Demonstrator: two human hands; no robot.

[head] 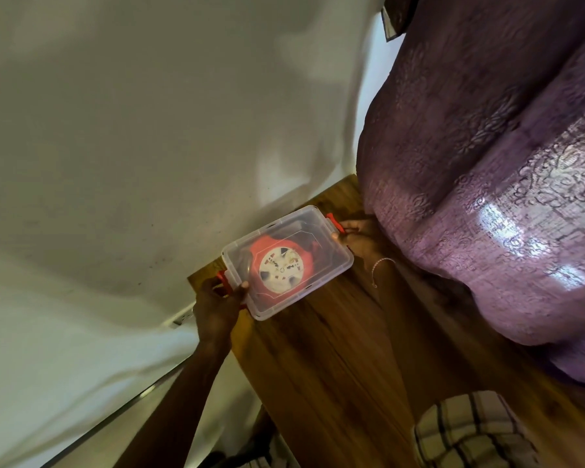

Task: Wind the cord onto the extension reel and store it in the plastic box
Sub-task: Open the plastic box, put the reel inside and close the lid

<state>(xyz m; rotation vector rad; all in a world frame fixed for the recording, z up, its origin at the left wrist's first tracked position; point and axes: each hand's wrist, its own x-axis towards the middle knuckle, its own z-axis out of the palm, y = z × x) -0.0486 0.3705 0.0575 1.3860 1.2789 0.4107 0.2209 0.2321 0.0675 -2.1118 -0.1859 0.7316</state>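
A pale wall (115,130) fills the left and upper part of your view, and a purple patterned curtain (487,163) hangs down the right side, its lower folds reaching the wooden table (318,366). The table runs from the bottom of your view up toward the corner where wall and curtain meet. A checked cloth (470,430) shows at the bottom right edge.

Near the far end of the table sits the plastic box (318,228), clear-walled, with its clear lid on and lying at a slant to the table's edge. Inside it, seen through the lid, the extension reel (281,270) lies flat, red around its rim with a white round face turned upward. The cord itself cannot be made out through the plastic.

Your left hand (217,309) closes around the red clip (224,282) at the box's near-left end, thumb on the lid's corner. Your right hand (358,241) reaches from beside the curtain to the other red clip (332,221) at the far-right end, fingers curled on it; a thin bracelet (380,268) circles that wrist. A white wall socket (183,319) sits just left of your left hand.
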